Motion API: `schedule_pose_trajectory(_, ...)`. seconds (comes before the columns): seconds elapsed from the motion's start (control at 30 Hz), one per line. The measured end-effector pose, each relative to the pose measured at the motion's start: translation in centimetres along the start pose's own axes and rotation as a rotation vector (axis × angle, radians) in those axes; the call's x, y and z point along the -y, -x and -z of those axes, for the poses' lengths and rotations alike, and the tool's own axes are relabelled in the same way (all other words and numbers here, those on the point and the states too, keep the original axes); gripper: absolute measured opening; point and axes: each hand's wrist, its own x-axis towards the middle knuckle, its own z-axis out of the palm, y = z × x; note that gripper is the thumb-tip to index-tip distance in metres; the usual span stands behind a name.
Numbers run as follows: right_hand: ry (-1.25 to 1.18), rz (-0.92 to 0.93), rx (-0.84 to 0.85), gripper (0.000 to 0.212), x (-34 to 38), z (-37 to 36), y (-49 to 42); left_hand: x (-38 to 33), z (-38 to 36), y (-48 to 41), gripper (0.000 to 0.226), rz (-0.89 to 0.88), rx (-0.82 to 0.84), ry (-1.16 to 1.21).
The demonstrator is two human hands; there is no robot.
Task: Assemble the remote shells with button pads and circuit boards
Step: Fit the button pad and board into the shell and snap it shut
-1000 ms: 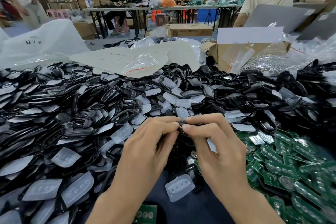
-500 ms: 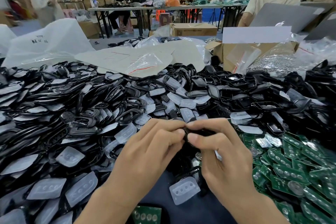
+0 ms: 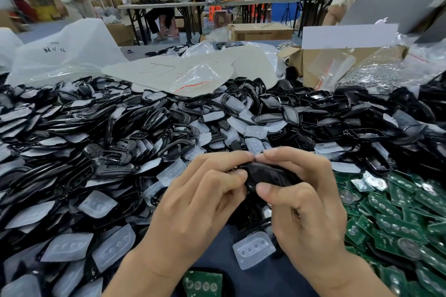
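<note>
Both hands hold one black remote shell (image 3: 270,173) above the table's near middle. My left hand (image 3: 202,202) grips its left end with curled fingers. My right hand (image 3: 301,202) pinches its right part, thumb on the near edge and fingers over the top. What sits inside the shell is hidden. A huge pile of black shells (image 3: 96,132) mixed with translucent button pads (image 3: 113,248) covers the left and centre. Green circuit boards (image 3: 398,219) lie heaped at the right. One loose button pad (image 3: 253,249) rests just below my hands.
A single green board in a black shell (image 3: 201,284) lies at the near edge. Plastic bags (image 3: 65,55) and a cardboard sheet (image 3: 193,67) lie behind the pile, with an open carton (image 3: 313,60) at the back right. People sit and stand at tables beyond.
The hands have drawn slightly nearer and lower in view, and the black shell has turned so more of its dark face shows between the fingers.
</note>
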Motion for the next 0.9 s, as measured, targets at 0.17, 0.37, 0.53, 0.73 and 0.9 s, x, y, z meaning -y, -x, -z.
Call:
schedule_pose_trajectory(0.17,-0.032,-0.026,-0.023,0.010,0.1,-0.3,0.2,-0.1,0.0,-0.1,0.009,-0.026,-0.011,-0.013)
schedule_pose_trajectory(0.37,-0.109,-0.102,-0.048,0.010,0.3,-0.6,0.5,0.0,0.1,0.1,0.007,-0.032,-0.006,-0.024)
schedule_pose_trajectory(0.53,-0.136,-0.128,-0.051,0.010,0.4,-0.4,0.5,0.0,-0.1,0.2,0.009,-0.029,-0.034,-0.010)
schedule_pose_trajectory(0.73,-0.120,-0.143,-0.044,0.011,0.5,-0.5,0.5,0.2,-0.6,0.2,0.008,0.000,-0.073,0.016)
schedule_pose_trajectory(0.9,-0.094,-0.290,-0.021,0.014,0.4,-0.8,-0.1,0.1,-1.6,0.3,0.003,0.285,-0.091,0.113)
